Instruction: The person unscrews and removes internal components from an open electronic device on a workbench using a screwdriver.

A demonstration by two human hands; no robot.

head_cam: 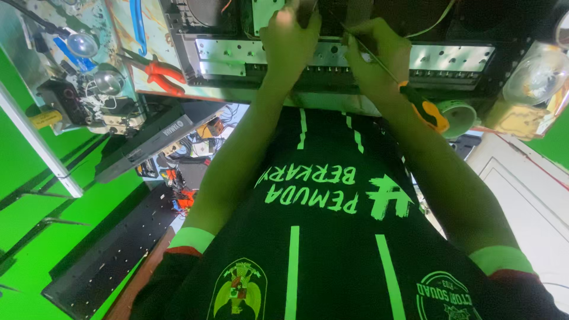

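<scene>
My right hand grips a screwdriver with an orange and black handle. Its thin shaft runs up and to the left, past my fingers, towards the dark inside of an open electronics chassis. My left hand rests with curled fingers on the chassis, just above a long silver metal bar with many small holes. The left fingertips reach the frame's top edge, and what they pinch is hidden. Both forearms stretch out over my black shirt with green stripes.
Red-handled pliers lie on the bench left of the chassis. A roll of tape sits under my right wrist, with a round glass lamp further right. A black device and a black perforated panel lie lower left on green flooring.
</scene>
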